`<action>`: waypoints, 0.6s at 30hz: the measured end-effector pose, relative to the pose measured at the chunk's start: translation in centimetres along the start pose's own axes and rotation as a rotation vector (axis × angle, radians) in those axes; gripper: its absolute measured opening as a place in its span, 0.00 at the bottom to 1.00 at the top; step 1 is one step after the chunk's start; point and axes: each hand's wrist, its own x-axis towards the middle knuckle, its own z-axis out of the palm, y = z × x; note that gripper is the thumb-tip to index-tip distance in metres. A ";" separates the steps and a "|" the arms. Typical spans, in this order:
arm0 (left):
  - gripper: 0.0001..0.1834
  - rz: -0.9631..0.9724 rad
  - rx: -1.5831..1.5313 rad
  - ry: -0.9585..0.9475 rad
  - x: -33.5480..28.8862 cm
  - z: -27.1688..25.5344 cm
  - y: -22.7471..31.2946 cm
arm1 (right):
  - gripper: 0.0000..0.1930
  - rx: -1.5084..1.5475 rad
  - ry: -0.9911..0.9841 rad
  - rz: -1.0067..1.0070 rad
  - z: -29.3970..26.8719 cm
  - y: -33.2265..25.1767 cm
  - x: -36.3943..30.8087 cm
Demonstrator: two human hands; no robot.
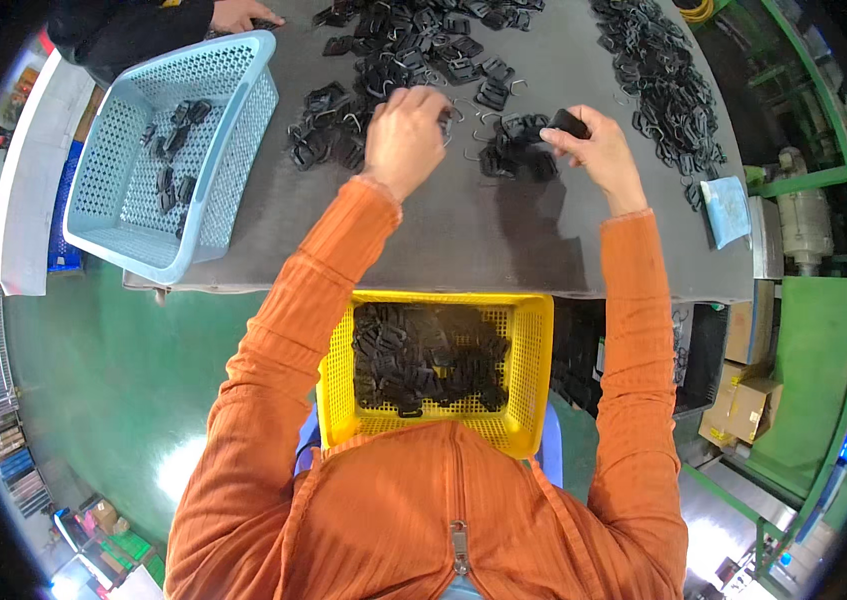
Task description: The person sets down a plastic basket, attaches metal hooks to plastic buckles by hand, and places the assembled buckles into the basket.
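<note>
Left hand (405, 135): curled, fingers down among black plastic buckles (423, 50) on grey tabletop (443, 230); grip unclear.
Right hand (598, 150): pinching one black buckle (568, 123), raised just above pile.
Yellow basket (533, 340): on lap, holding buckles.
Blue basket (233, 70): left, few buckles.

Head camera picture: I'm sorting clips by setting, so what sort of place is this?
Probably a factory sorting bench: heaps of black plastic parts on a grey table, a yellow basket full of them, and a green-painted floor.
</note>
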 end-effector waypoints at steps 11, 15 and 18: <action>0.14 -0.162 -0.057 -0.172 7.1 7.0 1.2 | 0.13 0.331 -0.001 0.191 -2.3 3.5 -0.6; 0.10 -0.347 -0.656 -0.258 7.7 5.2 1.0 | 0.16 0.750 0.016 0.264 -2.8 5.1 0.4; 0.08 -0.665 -1.495 -0.320 7.9 3.8 0.0 | 0.19 0.316 0.049 0.158 -1.2 4.6 2.8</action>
